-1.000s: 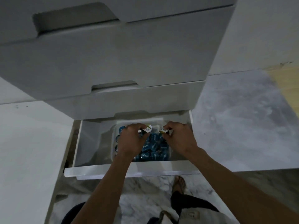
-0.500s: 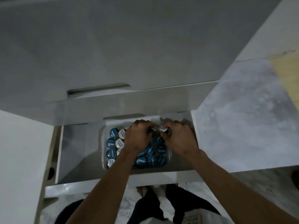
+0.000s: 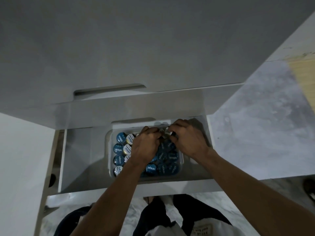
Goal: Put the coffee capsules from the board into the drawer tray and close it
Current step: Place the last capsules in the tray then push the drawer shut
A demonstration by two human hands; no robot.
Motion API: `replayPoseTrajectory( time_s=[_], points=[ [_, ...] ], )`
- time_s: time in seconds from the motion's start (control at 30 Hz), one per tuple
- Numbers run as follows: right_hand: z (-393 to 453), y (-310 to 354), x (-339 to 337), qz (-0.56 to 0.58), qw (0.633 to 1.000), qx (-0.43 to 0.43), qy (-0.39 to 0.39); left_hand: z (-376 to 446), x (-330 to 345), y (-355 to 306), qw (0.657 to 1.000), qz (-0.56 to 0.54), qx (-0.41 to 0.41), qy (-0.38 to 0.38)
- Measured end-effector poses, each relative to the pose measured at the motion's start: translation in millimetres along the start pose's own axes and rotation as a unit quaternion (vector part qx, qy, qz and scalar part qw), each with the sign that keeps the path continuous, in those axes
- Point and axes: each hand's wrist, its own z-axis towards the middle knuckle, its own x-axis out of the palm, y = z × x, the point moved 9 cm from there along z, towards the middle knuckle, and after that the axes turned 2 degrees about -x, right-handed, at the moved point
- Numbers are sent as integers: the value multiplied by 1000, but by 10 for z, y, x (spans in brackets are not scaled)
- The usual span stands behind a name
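Observation:
A clear plastic tray sits inside the open white drawer, filled with several blue and white-lidded coffee capsules. My left hand hovers over the tray's middle, fingers curled round a capsule at its far end. My right hand is just to the right, fingertips pinching a white-lidded capsule above the tray's back edge. Both hands hide the capsules beneath them.
Closed white drawer fronts rise above the open drawer. A grey marble-look surface lies to the right, with a pale wooden patch at the far right. My legs stand on the marbled floor below the drawer front.
The view has tilted down and closer, showing more of the drawer and tray. Both hands have stayed at the tray's far end, each with a capsule.

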Motion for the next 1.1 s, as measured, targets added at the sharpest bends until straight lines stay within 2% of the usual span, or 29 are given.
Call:
replayPoseTrajectory(
  time_s=[0.33, 0.57, 0.8, 1.1],
  points=[
    [32, 87, 87, -52, 995, -80, 2, 5, 37, 72, 1000, -2, -8, -18],
    [-2, 31, 126, -75, 994, -68, 39, -42, 5, 93, 1000, -8, 12, -16],
    [-9, 16, 158, -93, 993, -48, 61, -49, 9, 129, 1000, -16, -7, -13],
    [-33, 18, 107, -34, 999, -23, 32, -72, -49, 160, 999, -17, -49, 0]
  ],
)
